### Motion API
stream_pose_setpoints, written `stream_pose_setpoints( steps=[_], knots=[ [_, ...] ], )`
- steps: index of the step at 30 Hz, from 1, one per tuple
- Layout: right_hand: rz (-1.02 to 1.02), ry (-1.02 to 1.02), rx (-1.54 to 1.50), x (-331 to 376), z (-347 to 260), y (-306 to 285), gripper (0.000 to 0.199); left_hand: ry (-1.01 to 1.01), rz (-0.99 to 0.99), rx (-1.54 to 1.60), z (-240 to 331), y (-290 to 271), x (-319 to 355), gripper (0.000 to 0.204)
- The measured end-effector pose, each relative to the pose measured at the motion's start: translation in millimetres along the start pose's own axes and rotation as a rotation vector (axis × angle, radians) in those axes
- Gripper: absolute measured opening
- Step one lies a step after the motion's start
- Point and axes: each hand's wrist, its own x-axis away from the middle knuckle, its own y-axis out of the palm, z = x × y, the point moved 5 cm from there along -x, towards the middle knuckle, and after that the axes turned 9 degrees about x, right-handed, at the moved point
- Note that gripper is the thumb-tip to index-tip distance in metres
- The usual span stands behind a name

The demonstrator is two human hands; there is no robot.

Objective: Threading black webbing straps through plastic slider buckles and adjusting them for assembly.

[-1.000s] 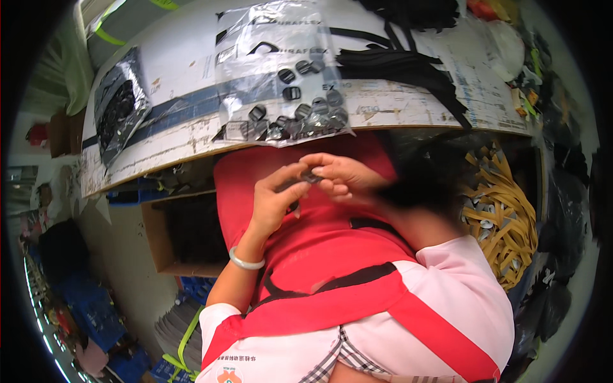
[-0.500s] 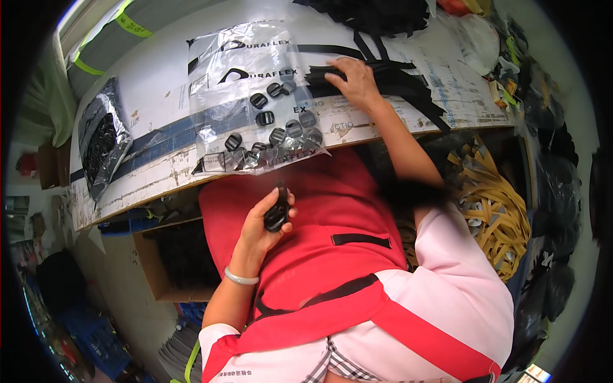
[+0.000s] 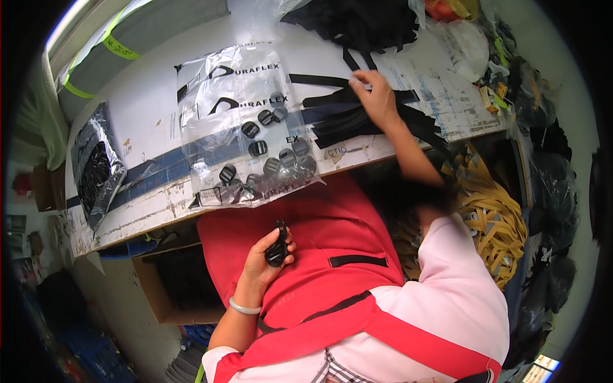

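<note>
Left hand (image 3: 267,255) around black buckle (image 3: 277,244), right hand (image 3: 377,99) outstretched on black straps (image 3: 357,118).

We've got a black buckle (image 3: 277,246) against our red apron (image 3: 332,236), pink sleeve (image 3: 460,281), black straps (image 3: 357,115) on the white table (image 3: 147,96), a clear bag (image 3: 246,127) of black buckles, yellow webbing (image 3: 495,223) beside.
</note>
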Motion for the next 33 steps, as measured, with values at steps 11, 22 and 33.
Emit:
stream_pose_setpoints(
  steps=[11,22,33],
  knots=[
    [-0.115,-0.21,0.378,-74.0,62.3,79.8,0.032,0.032,0.019,-0.097,7.1,-12.8,-12.5,0.022],
    [-0.469,-0.472,0.327,-42.2,-28.5,-28.4,0.017,0.097,0.136,-0.224,11.0,-12.6,-16.1,0.023],
    [-0.453,-0.526,0.109,20.7,-99.0,12.1,0.046,0.107,0.147,-0.316,5.7,-4.3,-8.3,0.021]
  ],
)
